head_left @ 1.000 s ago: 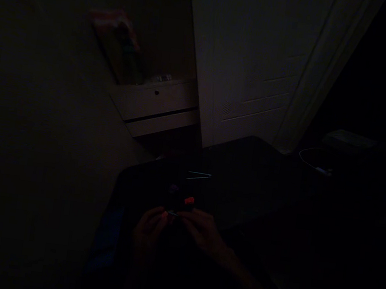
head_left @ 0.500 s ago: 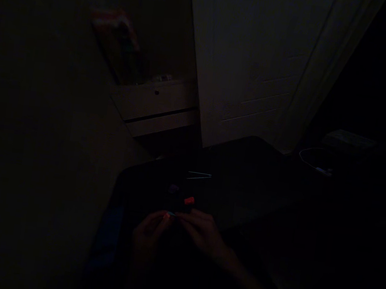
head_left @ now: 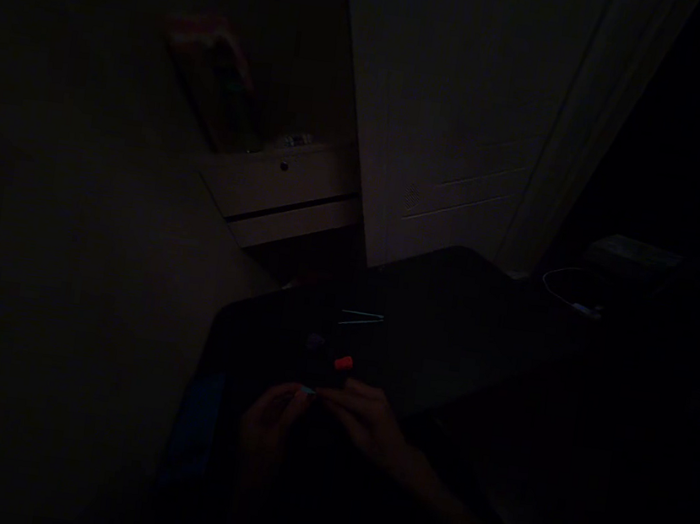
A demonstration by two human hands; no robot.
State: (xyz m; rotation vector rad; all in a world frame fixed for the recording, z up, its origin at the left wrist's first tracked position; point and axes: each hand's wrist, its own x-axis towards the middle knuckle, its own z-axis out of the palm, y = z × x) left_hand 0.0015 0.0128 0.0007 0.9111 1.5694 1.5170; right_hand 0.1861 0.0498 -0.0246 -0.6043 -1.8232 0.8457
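The scene is very dark. Near the front of the dark table (head_left: 442, 341), my left hand (head_left: 270, 418) pinches a small pale bluish piece (head_left: 307, 390) between thumb and fingers; its kind does not show. My right hand (head_left: 366, 417) is closed, thumb and fingertips meeting right at that piece's right end. Whether they grip the same piece or another tiny thing is too dark to see. Just beyond the right fingers lies a small bright orange-red block (head_left: 343, 363). A dim purplish lump (head_left: 315, 342) lies to its left. Farther back rests a thin V-shaped metal tool like tweezers (head_left: 362, 319).
A blue flat object (head_left: 194, 426) lies at the table's left edge. Behind the table stand a pale drawer unit (head_left: 288, 191) and a large pale panel (head_left: 456, 122). A white cable (head_left: 562, 275) curves at the far right. A wall closes off the left side.
The orange glint by my left fingertips has gone, and the pale piece there shows a little more clearly. Both hands stay almost in place. The picture is slightly darker.
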